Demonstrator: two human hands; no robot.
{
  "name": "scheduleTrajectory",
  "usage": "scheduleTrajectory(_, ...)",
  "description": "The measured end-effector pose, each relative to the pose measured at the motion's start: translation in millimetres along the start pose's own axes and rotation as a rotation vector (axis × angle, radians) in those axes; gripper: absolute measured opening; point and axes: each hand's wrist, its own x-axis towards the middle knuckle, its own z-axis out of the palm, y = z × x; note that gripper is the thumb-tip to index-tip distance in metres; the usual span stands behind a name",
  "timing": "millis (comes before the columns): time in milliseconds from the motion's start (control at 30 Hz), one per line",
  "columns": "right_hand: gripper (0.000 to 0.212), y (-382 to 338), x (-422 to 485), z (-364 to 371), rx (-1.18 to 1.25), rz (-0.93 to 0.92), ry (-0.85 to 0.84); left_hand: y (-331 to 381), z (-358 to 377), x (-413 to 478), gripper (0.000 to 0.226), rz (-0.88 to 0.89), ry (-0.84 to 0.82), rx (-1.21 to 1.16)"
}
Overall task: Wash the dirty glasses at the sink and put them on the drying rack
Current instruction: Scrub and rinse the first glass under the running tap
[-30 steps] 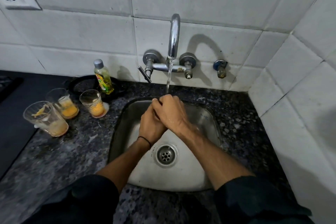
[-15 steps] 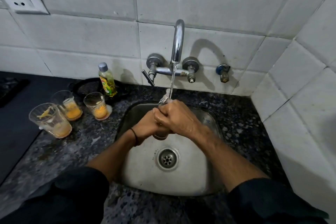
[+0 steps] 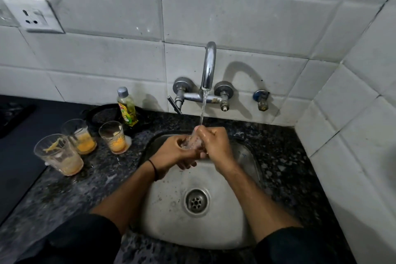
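Note:
Both hands hold a clear glass (image 3: 191, 142) over the steel sink (image 3: 225, 227), under the running water from the tap (image 3: 209, 66). My left hand (image 3: 171, 152) wraps the glass from the left; my right hand (image 3: 216, 146) grips it from the right, fingers at its rim. Most of the glass is hidden by my fingers. Three dirty glasses with orange residue stand on the dark granite counter to the left: one near the front (image 3: 59, 154), one behind it (image 3: 79, 136), one closest to the sink (image 3: 113, 137).
A bottle of dish liquid (image 3: 126, 106) stands by the wall on a dark round dish (image 3: 102, 114). A power socket (image 3: 34, 16) is on the tiled wall at upper left. A small valve (image 3: 261, 100) sits right of the tap. No drying rack is in view.
My hands have lifted slightly and turned the glass, so its rim now shows between them under the stream. The view has tilted down, away from the wall.

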Motion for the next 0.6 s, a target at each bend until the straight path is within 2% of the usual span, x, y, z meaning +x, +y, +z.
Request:
scheduleTrajectory(67, 0.03, 6, 4, 9, 0.305, 0.223, 0.171, 4, 4, 5, 0.032, 0.047, 0.161, 0.038)
scheduleTrajectory(133, 0.027, 10, 7, 17, 0.627, 0.491, 0.254, 3, 9, 9, 0.03, 0.155, 0.321, -0.035)
scheduleTrajectory(233, 0.029, 14, 9, 26, 0.917, 0.746, 0.212, 0, 18, 12, 0.037, 0.292, 0.401, -0.013)
scheduleTrajectory(333, 0.029, 7, -1, 34, 1.084, 0.809, 0.101, 2, 22, 19, 0.033, 0.297, 0.37, 0.107)
scheduleTrajectory(400, 0.035, 3, -7, 38, 1.066, 0.778, 0.084, 4, 23, 27, 0.024, 0.279, 0.373, -0.001)
scheduleTrajectory(467, 0.041, 7, -6, 43, 0.952, 0.741, 0.141, 8, 23, 35, 0.019, 0.178, 0.436, -0.088)
scheduleTrajectory(533, 0.043, 13, -3, 49, 0.642, 0.673, 0.218, 10, 25, 46, 0.026, 0.028, 0.534, -0.166)
scheduleTrajectory(600, 0.043, 23, -1, 55, 0.195, 0.494, 0.315, 9, 27, 55, 0.041, -0.13, 0.64, -0.198)
